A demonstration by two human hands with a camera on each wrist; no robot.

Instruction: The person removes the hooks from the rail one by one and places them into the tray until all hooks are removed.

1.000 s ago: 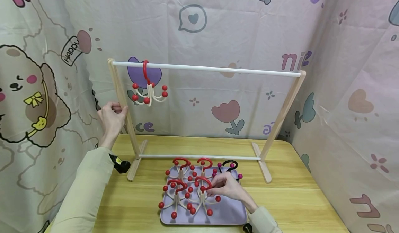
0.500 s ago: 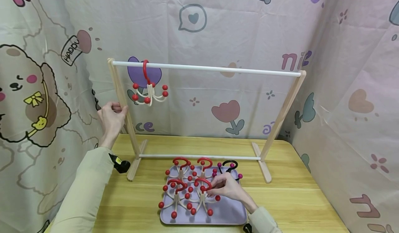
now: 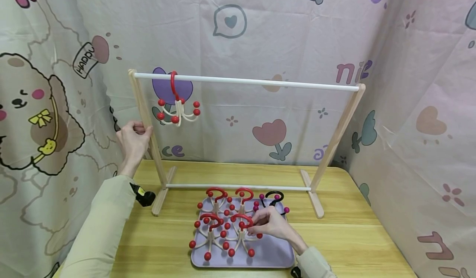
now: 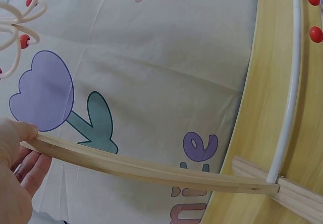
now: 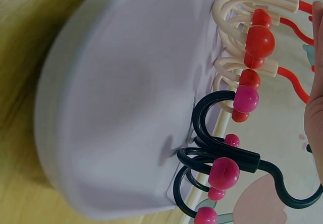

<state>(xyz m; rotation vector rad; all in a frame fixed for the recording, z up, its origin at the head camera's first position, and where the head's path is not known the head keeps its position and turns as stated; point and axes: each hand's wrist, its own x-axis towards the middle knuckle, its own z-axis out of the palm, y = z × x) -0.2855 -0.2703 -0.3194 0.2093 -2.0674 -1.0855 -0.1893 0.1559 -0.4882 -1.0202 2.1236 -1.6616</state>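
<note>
My left hand [image 3: 134, 143] grips the left wooden post [image 3: 158, 162] of a hanging rack; in the left wrist view the thumb lies over the post [image 4: 151, 169] and fingers curl beneath. On the lilac tray [image 3: 275, 258], my right hand [image 3: 274, 225] pinches a small claw-shaped hanger [image 3: 242, 236] with a red hook, cream arms and red ball tips, just below its hook. That hanger stands upright, hook up. A matching hanger [image 3: 179, 110] hangs from the rack's white top bar [image 3: 253, 81], near its left end. Only the right hand's edge [image 5: 315, 98] appears in the right wrist view.
Three more red-hooked hangers stand on the tray, one [image 3: 210, 237] directly left of the held one. Behind my right hand stands a black hanger [image 5: 247, 158] with magenta balls. The rack's lower white bar [image 3: 238, 186] runs behind the tray on the wooden table [image 3: 357, 236].
The red hook of the pinched hanger has turned slightly, and its ball tips have shifted a little. Both hands stay in almost the same place.
</note>
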